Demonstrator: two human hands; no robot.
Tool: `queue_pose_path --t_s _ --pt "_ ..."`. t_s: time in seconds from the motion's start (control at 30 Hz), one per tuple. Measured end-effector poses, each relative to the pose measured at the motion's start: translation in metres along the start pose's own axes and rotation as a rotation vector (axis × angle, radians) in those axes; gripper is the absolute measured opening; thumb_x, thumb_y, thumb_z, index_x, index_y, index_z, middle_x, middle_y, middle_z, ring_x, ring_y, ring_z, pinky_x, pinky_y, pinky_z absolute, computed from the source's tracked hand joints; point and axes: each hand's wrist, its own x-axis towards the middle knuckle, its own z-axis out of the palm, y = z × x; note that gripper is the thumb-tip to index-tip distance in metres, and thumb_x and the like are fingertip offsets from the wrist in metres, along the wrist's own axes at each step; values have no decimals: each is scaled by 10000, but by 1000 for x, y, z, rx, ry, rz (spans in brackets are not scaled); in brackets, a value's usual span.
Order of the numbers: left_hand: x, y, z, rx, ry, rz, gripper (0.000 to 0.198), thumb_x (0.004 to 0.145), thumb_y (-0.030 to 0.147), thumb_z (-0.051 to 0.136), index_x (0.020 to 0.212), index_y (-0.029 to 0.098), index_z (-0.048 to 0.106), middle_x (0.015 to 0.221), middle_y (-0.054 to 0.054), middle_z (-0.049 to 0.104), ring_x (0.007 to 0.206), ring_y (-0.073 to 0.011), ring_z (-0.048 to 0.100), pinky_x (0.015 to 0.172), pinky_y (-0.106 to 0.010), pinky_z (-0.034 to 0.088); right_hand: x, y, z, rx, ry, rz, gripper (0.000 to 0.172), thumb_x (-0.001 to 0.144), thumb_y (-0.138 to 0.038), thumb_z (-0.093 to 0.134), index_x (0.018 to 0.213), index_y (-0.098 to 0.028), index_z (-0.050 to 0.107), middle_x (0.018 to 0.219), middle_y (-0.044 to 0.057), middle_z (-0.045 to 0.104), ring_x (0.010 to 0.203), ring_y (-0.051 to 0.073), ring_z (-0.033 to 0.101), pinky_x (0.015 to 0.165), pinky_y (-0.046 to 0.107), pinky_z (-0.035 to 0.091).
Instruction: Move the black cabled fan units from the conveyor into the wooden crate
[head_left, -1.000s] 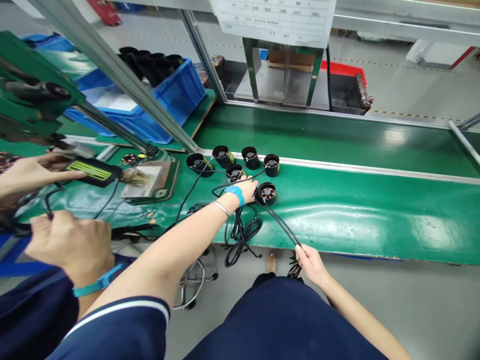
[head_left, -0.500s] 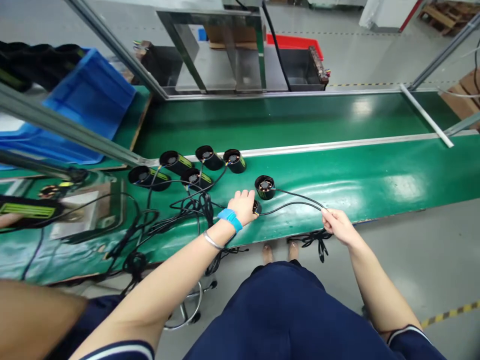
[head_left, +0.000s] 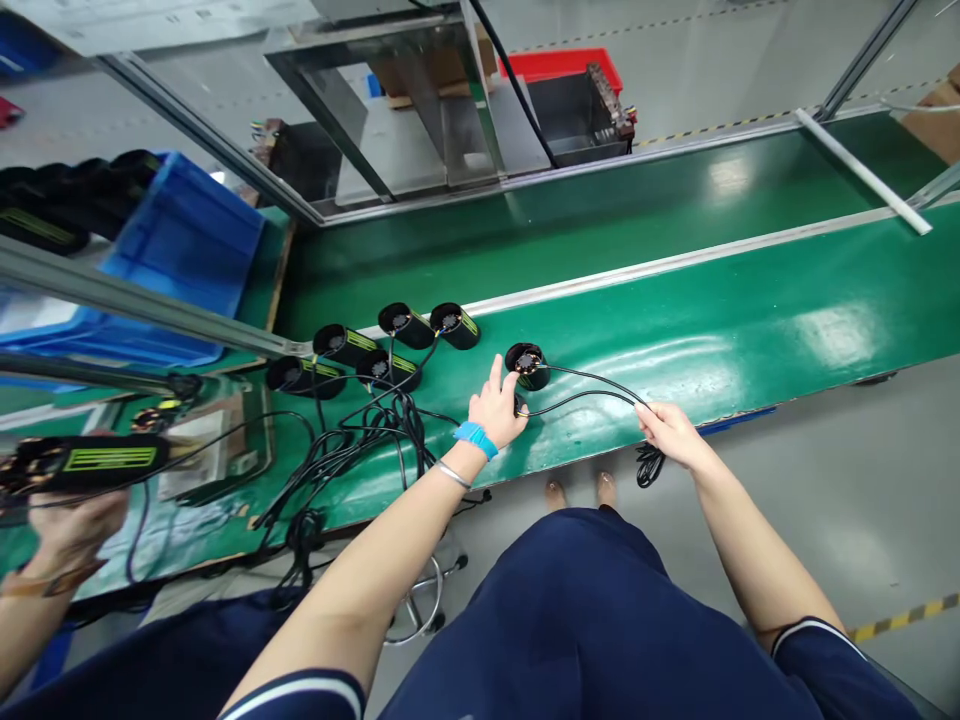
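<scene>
My left hand (head_left: 496, 412) rests over a black cylinder (head_left: 519, 404), which it mostly hides. Its thumb side grips the cylinder while two fingers stretch toward a second black cylinder (head_left: 527, 366), whose open end shows a finned, fan-like part. From these two cylinders run black cables (head_left: 592, 382) to the right. My right hand (head_left: 670, 432) pinches both cables together near the table's front edge. Below it hangs a tied cable bundle (head_left: 649, 465).
Several more black cylinders (head_left: 406, 325) with green labels stand at the left, beside tangled cables (head_left: 375, 430). A co-worker's hand (head_left: 79, 520) holds another cylinder at far left. Behind it is a blue bin (head_left: 195, 250). A white bar (head_left: 862, 170) crosses the conveyor at the right.
The view has shifted. Two fingers of my left hand have stretched out toward the second cylinder. My right hand still pinches the cables. The co-worker's hand and cylinder have come further into view.
</scene>
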Motion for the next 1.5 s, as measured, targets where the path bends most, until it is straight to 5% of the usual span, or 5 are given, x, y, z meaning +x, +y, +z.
queue_pose_path --t_s 0.2,0.57,1.03,1.27,1.5 --pt "4 -2 -6 93 -79 121 398 835 381 484 1180 190 538 1594 -118 170 1168 -320 531 808 -457 526 5 -4 3 108 -18 74 570 751 -739 542 626 -190 451 491 -52 380 417 65 310 432 223 218" --pt "20 -32 -16 157 -232 325 652 655 499 666 1199 179 502 1502 -177 187 1183 -352 507 869 -430 527 12 -4 5 254 -62 163 448 853 -533 597 615 -178 461 467 -59 373 376 41 288 383 191 193" --pt "36 -23 -16 222 -268 339 624 663 541 645 1119 128 543 1287 -148 439 1034 -286 611 809 -336 540 25 23 11 207 -15 232 400 898 -448 550 622 -175 455 459 -73 358 359 43 306 369 183 214" --pt "38 -20 -24 217 -316 347 611 692 533 604 1143 126 542 1262 -133 470 969 -266 641 791 -331 534 38 49 25 147 -7 222 400 776 -490 681 632 -148 532 486 -43 470 413 60 423 432 199 328" --pt "32 -4 -48 283 -423 370 611 685 556 615 1116 127 558 1227 -136 497 885 -255 665 728 -325 531 13 42 20 305 -57 211 537 650 -666 687 681 -151 537 473 -94 363 395 33 284 410 201 197"
